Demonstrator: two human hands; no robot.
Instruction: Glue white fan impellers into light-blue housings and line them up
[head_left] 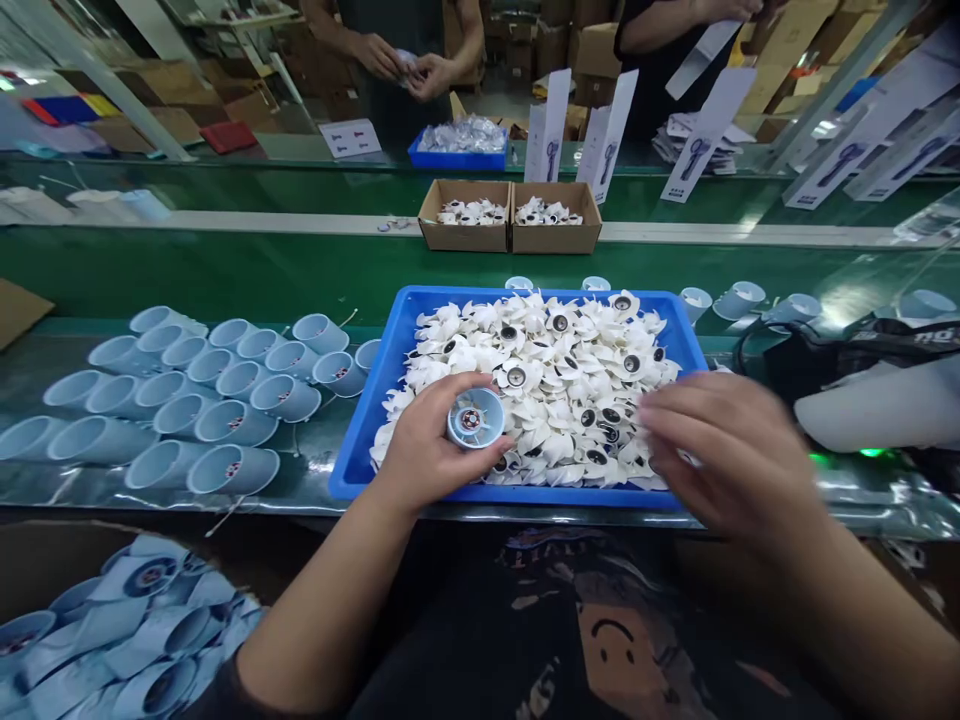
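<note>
In the head view, the left hand (439,445) is closed around a pale blue plastic housing (475,418), above a blue plastic tray (352,450) full of white finned plastic parts (555,390). The right hand (720,455) is open, little blurred, over the tray's right side, near these parts.

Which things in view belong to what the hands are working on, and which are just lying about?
In use: left hand holding a pale blue plastic housing; right hand; blue tray of white finned parts; matching housings.

Just lying about: cardboard boxes; printed cards; black cable.
</note>
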